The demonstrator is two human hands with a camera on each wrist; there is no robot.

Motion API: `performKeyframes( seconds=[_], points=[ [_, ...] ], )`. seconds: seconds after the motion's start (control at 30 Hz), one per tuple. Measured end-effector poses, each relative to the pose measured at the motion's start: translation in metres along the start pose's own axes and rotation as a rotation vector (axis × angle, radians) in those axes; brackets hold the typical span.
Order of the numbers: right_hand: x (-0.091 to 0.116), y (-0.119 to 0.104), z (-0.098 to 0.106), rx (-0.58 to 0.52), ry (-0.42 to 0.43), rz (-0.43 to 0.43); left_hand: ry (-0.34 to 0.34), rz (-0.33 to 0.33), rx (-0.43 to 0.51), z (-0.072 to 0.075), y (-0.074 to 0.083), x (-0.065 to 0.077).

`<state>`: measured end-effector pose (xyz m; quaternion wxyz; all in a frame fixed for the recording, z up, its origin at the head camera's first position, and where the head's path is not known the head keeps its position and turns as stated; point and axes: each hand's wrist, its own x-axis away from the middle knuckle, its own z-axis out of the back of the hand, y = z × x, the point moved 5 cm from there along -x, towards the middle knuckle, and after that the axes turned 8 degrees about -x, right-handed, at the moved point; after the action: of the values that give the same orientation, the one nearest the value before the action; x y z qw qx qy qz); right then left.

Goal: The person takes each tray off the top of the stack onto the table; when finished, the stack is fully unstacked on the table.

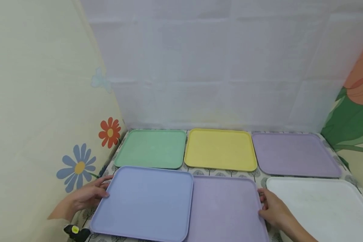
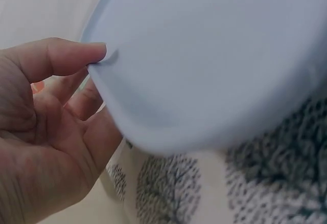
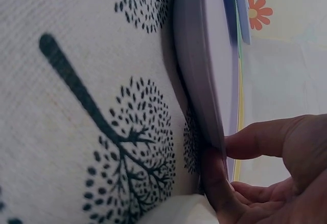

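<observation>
My left hand (image 1: 89,195) pinches the left rim of a blue tray (image 1: 145,205); in the left wrist view the thumb lies on top of the rim with the fingers beneath. That tray is raised and overlaps the left part of a purple tray (image 1: 227,208). On the right, my right hand (image 1: 273,208) pinches the purple tray's right rim. In the right wrist view the thumb (image 3: 255,139) is on the tray's upper side and a finger is under its edge, close to the cloth.
Behind lie a green tray (image 1: 152,148), a yellow tray (image 1: 220,149) and another purple tray (image 1: 296,154). A white tray (image 1: 317,205) lies at the right, beside my right hand. The tree-patterned cloth (image 3: 76,147) covers the table; a white sheet (image 1: 214,67) hangs behind.
</observation>
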<state>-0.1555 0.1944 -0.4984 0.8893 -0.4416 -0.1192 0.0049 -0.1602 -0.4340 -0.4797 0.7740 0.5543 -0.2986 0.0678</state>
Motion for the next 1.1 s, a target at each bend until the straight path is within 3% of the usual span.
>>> performKeyframes(
  seconds=[0.53, 0.87, 1.1],
  points=[
    [0.0, 0.0, -0.001, 0.037, -0.011, -0.026, 0.058, 0.06, -0.013, 0.033, -0.007, 0.019],
    [0.006, 0.002, 0.0, 0.197, 0.021, -0.014, 0.071, 0.059, -0.03, 0.042, -0.011, 0.02],
    [0.009, 0.0, 0.002, 0.228, 0.015, -0.021, 0.106, 0.081, -0.042, 0.046, -0.011, 0.021]
  ],
)
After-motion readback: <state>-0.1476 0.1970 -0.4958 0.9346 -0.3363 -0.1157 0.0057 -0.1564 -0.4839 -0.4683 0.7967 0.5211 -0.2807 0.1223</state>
